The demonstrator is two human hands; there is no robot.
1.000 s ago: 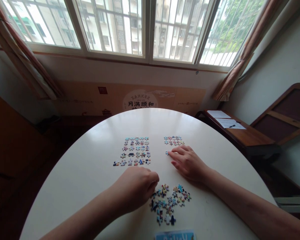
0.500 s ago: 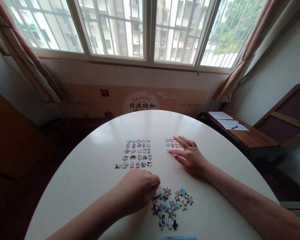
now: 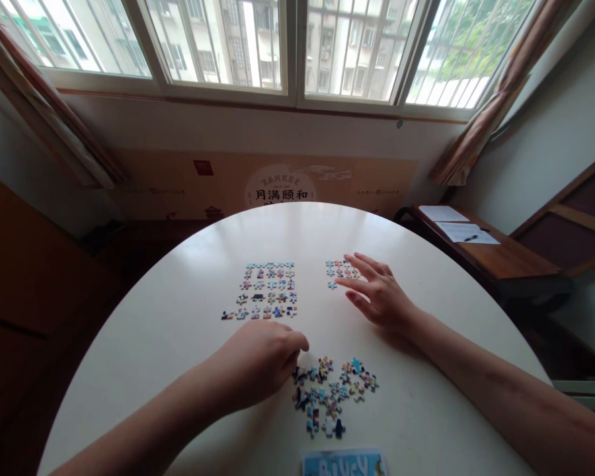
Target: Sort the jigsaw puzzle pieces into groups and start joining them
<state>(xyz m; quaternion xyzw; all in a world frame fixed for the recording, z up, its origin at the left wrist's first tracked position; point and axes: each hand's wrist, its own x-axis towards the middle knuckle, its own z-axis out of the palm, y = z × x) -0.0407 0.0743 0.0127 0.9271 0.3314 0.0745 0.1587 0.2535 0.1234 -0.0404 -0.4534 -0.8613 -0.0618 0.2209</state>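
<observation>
Puzzle pieces (image 3: 257, 298) lie in crosswise rows; the right hand (image 3: 383, 293) is spread, the left hand (image 3: 262, 355) curled, its grip hidden.

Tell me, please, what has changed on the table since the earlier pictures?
The right hand has moved a little away from the wearer, its fingers now spread, the upper ones reaching over the smaller group of pieces. Its index finger looks eased off the lone piece below. The left hand, larger group and loose pile look unchanged.
</observation>
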